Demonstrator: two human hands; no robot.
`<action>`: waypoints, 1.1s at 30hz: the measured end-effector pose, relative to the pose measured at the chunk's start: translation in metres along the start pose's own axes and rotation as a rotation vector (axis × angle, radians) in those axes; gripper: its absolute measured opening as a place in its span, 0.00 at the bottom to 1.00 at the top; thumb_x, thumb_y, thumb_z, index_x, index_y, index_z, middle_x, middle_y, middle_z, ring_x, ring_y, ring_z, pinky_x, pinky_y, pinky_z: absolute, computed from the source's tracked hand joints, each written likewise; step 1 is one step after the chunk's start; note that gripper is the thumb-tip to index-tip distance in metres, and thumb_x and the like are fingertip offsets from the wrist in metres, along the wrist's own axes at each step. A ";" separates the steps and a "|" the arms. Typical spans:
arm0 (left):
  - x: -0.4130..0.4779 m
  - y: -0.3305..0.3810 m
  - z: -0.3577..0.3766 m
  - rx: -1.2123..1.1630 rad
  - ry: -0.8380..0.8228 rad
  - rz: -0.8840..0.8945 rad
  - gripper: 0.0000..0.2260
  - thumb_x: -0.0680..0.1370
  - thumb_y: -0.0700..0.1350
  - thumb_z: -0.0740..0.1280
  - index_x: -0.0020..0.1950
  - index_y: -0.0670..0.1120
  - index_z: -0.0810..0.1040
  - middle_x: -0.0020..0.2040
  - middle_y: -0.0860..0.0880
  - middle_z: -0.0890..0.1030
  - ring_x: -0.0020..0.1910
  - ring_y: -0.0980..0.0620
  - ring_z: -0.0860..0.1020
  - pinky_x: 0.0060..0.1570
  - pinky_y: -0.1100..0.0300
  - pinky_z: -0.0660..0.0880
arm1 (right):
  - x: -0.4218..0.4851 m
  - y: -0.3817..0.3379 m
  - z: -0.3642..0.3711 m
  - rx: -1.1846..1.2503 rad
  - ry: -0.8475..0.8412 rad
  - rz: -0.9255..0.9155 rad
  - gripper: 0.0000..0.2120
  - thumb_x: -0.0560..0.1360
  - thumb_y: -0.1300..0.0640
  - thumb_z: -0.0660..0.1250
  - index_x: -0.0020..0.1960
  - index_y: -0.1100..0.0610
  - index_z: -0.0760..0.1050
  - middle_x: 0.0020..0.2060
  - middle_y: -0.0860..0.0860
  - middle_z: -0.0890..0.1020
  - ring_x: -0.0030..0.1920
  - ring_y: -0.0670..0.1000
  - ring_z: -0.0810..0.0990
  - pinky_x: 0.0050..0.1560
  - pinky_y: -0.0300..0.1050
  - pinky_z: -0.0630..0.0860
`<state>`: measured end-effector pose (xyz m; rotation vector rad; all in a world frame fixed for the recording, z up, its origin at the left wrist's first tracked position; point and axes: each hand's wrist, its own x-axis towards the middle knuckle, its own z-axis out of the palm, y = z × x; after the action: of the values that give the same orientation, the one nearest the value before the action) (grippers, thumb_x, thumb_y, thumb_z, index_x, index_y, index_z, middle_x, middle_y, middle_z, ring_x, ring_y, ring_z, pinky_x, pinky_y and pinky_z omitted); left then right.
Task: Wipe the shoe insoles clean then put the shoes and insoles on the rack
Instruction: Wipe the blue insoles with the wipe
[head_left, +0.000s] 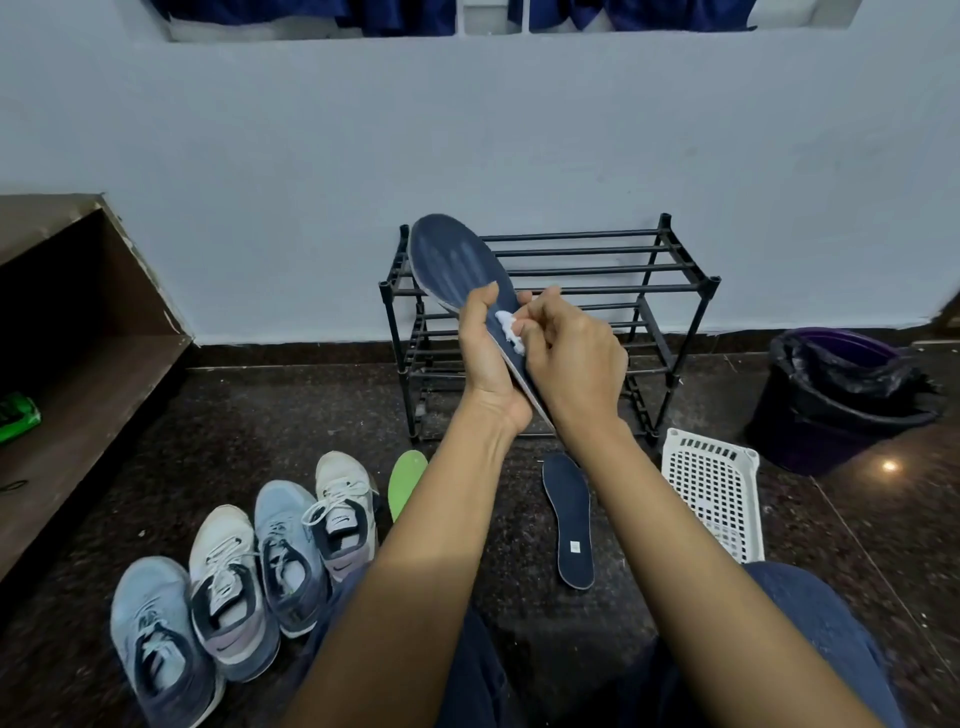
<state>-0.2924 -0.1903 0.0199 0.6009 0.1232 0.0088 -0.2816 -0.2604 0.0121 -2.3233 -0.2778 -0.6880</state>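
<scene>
Four shoes (291, 556) lined the near left. A spare insole (569, 519) lay on open floor beside a basket (714, 493). The left hand (488, 353) gripped the raised insole (457, 265) by its edge, and the right hand (571, 353) pinched a wipe (509, 327) against it, before the far rack (597, 270).

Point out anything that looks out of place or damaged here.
Two insoles lie loose on the floor: a green insole beside the shoes and a dark insole in front of the rack. The wooden shelf on the left has a chipped front edge. Pale specks litter the floor.
</scene>
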 end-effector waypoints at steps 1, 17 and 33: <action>0.001 0.002 -0.001 -0.005 0.003 0.000 0.14 0.77 0.54 0.60 0.43 0.43 0.72 0.38 0.47 0.81 0.36 0.52 0.80 0.37 0.62 0.76 | 0.000 0.000 -0.002 0.052 -0.061 0.028 0.03 0.75 0.52 0.66 0.46 0.49 0.78 0.40 0.49 0.84 0.41 0.54 0.81 0.41 0.50 0.76; 0.003 0.005 -0.001 0.016 -0.038 0.021 0.18 0.78 0.53 0.58 0.50 0.39 0.76 0.43 0.45 0.83 0.51 0.50 0.83 0.54 0.58 0.78 | -0.011 -0.002 -0.018 0.129 -0.231 0.028 0.04 0.75 0.51 0.66 0.46 0.47 0.79 0.26 0.45 0.71 0.37 0.50 0.76 0.39 0.46 0.73; 0.004 0.014 -0.011 -0.006 -0.025 0.016 0.15 0.78 0.49 0.59 0.48 0.38 0.77 0.42 0.44 0.82 0.47 0.47 0.83 0.61 0.54 0.75 | -0.022 0.005 -0.017 0.408 -0.392 0.013 0.05 0.73 0.57 0.69 0.42 0.49 0.80 0.19 0.46 0.63 0.24 0.44 0.64 0.33 0.41 0.67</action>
<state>-0.2889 -0.1723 0.0189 0.5962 0.0937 0.0172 -0.3053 -0.2752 0.0076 -2.0429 -0.5260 -0.1403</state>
